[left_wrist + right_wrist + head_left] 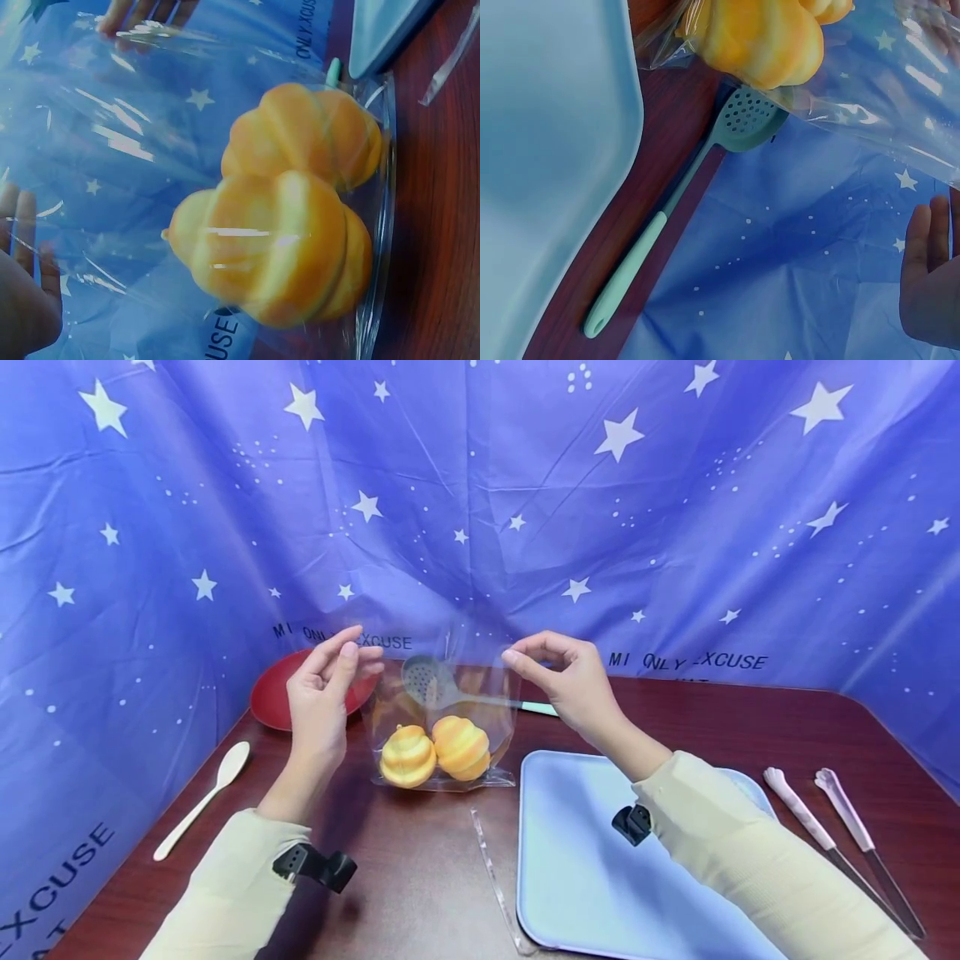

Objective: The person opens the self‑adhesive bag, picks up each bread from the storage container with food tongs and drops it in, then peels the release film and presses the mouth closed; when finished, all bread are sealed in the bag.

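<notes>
A clear plastic bag (502, 727) stands upright on the table with two yellow-orange, ribbed, pumpkin-shaped pieces (461, 748) at its bottom. My left hand (322, 685) holds the bag's upper left side, thumb in front and fingers partly spread. At the upper right edge my right hand (573, 681) pinches the film between thumb and forefinger. The left wrist view shows the pieces (277, 247) touching each other through the shiny film. Behind the bag lies a green slotted skimmer (742, 120), its head partly seen through the plastic.
A blue tray (570, 860) lies under my right forearm, with two knives (847, 810) to its right. On the left are a white spoon (217, 785) and a red plate (273, 693). A thin clear strip (491, 868) rests beside the tray. Starry blue cloth (480, 485) hangs behind.
</notes>
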### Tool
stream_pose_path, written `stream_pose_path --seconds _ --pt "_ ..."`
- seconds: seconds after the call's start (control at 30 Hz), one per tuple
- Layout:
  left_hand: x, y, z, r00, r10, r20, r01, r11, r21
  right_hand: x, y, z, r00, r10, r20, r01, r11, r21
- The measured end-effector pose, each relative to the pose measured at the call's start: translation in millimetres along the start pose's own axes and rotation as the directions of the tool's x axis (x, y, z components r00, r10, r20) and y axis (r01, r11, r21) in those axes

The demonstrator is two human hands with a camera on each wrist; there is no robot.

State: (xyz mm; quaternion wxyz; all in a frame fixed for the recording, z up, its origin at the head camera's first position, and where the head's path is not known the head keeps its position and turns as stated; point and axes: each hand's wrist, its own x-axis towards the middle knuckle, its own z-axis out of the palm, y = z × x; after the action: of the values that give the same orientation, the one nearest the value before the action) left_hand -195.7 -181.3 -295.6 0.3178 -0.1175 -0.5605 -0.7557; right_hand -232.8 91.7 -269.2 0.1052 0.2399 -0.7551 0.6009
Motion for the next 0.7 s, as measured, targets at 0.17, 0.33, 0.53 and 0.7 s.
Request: stream_pose_path --seconds 0.17,0.33,0.53,0.7 --pt "0.5 -0.3 -1.2 1.000 -0.007 -0.016 0.008 0.998 0.059 -1.4 -1.2 1.1 1.000 -0.008 0.028 0.004 0.993 0.118" --pt "2.8 3.6 -2.8 0.998 0.043 -0.048 -0.040 0.997 0.065 -4.1 -4.8 -5.5 0.999 -0.033 0.011 0.031 0.988 0.150" --pt "3.5 14.5 -5.6 0.998 0.053 -0.035 -0.052 0.998 0.043 -8.8 -15.3 -13.6 0.998 -0.060 0.014 0.058 0.993 0.104" --pt "1.3 17.2 -9.2 0.999 0.028 -0.024 -0.028 1.000 0.001 -13.9 -18.0 -15.2 0.997 -0.063 0.053 0.057 0.992 0.109"
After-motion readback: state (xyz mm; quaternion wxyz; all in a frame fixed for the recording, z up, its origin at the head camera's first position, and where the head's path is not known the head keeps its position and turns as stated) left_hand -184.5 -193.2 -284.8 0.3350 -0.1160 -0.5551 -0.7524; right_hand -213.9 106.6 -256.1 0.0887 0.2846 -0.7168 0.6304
